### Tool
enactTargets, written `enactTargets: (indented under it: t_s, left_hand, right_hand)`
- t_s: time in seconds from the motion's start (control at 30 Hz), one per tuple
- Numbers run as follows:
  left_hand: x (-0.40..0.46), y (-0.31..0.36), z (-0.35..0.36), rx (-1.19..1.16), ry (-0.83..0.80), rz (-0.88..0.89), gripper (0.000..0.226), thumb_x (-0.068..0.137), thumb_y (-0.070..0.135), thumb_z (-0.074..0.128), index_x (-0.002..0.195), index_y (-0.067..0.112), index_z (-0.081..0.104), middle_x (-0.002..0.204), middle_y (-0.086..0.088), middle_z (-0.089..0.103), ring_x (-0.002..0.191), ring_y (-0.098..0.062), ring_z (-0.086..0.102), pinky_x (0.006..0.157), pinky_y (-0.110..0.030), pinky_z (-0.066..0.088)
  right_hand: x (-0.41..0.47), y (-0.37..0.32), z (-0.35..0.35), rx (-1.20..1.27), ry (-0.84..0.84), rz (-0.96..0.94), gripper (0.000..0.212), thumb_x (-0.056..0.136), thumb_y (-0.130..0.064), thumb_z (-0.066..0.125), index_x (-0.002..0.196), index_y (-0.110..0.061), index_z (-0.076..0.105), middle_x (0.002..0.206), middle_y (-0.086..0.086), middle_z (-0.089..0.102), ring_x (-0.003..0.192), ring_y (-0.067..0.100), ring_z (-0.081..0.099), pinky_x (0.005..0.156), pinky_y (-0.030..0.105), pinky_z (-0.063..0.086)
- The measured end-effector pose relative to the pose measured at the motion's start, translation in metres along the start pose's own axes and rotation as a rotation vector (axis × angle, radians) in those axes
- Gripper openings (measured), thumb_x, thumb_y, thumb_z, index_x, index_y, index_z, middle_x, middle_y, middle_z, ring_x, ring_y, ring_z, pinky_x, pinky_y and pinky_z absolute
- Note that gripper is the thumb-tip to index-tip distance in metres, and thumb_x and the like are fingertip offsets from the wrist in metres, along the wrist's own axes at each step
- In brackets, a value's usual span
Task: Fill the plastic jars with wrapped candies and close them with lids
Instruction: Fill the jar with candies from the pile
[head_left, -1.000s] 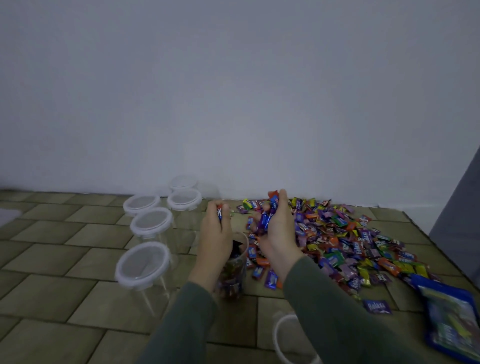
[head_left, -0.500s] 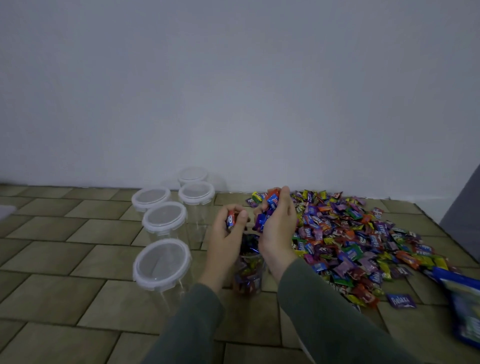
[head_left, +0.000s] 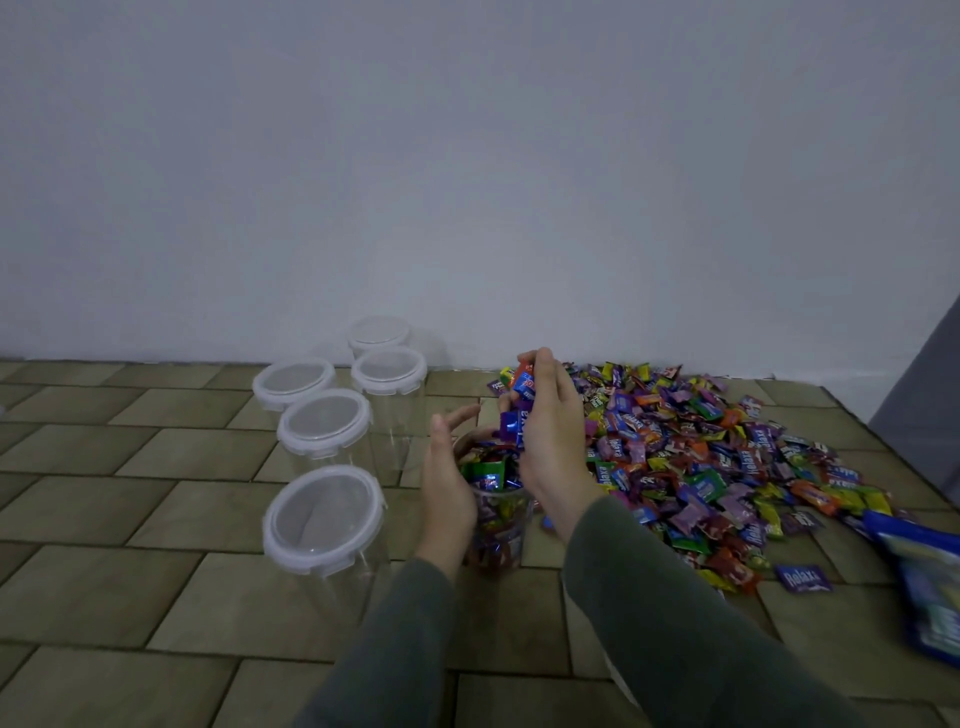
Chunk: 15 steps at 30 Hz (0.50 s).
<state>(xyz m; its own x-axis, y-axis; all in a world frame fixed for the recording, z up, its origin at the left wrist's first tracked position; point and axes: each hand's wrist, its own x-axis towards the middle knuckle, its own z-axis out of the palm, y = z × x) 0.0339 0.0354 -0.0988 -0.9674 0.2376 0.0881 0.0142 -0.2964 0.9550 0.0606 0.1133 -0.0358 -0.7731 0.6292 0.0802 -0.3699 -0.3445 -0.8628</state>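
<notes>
- Candy filled the open plastic jar (head_left: 500, 525) almost to its rim; the jar stood upright on the tiled floor (head_left: 156, 587) between the person's two hands, with no lid on it.
- Left hand (head_left: 448, 480) rested against the jar's left side near the rim, fingers straight and spread, holding nothing.
- Right hand (head_left: 553, 441) hovered just above the jar's mouth, its fingers curled round a bunch of wrapped candies (head_left: 521, 400), blue, orange and purple wrappers showing between fingers and thumb.
- Loose candy pile (head_left: 727, 457) spread over the floor to the right of the jar, reaching back to the wall (head_left: 467, 156); one purple candy (head_left: 802, 578) lay apart at the pile's near edge.
- Five clear jars with white lids on stood to the left of the open one: the nearest lidded jar (head_left: 324, 519) just beside the left forearm, a second jar (head_left: 324, 423) behind it, a third jar (head_left: 293, 382) farther back on the left, a fourth jar (head_left: 388, 370) beside that, and a fifth jar (head_left: 378, 332) against the wall. All five looked empty.
- Blue packet (head_left: 930, 577) lay at the right edge of the view, partly cut off.
- Both sleeves (head_left: 675, 623) were dark green.
</notes>
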Motion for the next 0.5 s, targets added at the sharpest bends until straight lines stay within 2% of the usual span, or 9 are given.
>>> enactTargets:
  t_s: [0.2,0.3,0.37,0.43,0.5]
  left_hand:
    - [0.004,-0.004,0.000,-0.021,-0.003,-0.012,0.065,0.092,0.061,0.027,0.104,0.010,0.065,0.098,-0.011,0.072,0.087,-0.021,0.071,0.070,-0.029,0.057]
    - [0.004,-0.005,0.000,-0.050,0.004,-0.023,0.071,0.082,0.071,0.033,0.101,0.011,0.065,0.099,-0.014,0.072,0.092,-0.027,0.070,0.079,-0.038,0.056]
    - [0.004,-0.005,0.000,-0.049,0.002,-0.017,0.070,0.082,0.068,0.031,0.100,0.008,0.065,0.097,-0.014,0.072,0.087,-0.025,0.071,0.074,-0.035,0.057]
    - [0.006,-0.006,0.000,-0.083,0.003,-0.024,0.069,0.082,0.064,0.033,0.100,0.005,0.064,0.094,-0.016,0.071,0.084,-0.025,0.070,0.070,-0.033,0.057]
    - [0.007,-0.006,0.001,-0.102,0.027,-0.016,0.067,0.084,0.064,0.036,0.098,0.004,0.064,0.092,-0.017,0.070,0.084,-0.026,0.069,0.071,-0.033,0.057]
  right_hand:
    - [0.000,-0.002,-0.001,0.005,-0.037,0.074,0.022,0.097,-0.031,0.052,0.084,-0.016,0.061,0.075,0.001,0.062,0.059,0.010,0.061,0.056,0.025,0.051]
    - [0.002,0.001,-0.002,0.016,-0.025,0.058,0.021,0.095,-0.025,0.056,0.076,-0.016,0.058,0.063,-0.007,0.058,0.061,0.010,0.057,0.061,0.026,0.049]
    - [0.003,0.001,-0.004,-0.118,-0.057,-0.031,0.024,0.096,-0.024,0.055,0.074,-0.016,0.057,0.060,-0.007,0.055,0.063,0.008,0.055,0.064,0.019,0.047]
    - [0.003,0.002,-0.007,-0.327,-0.139,-0.148,0.021,0.097,-0.025,0.054,0.078,-0.017,0.059,0.066,-0.006,0.055,0.064,0.003,0.054,0.065,0.011,0.045]
    - [0.003,0.004,-0.010,-0.494,-0.279,-0.222,0.014,0.097,-0.026,0.054,0.086,-0.020,0.060,0.076,-0.008,0.057,0.074,0.004,0.055,0.074,0.017,0.048]
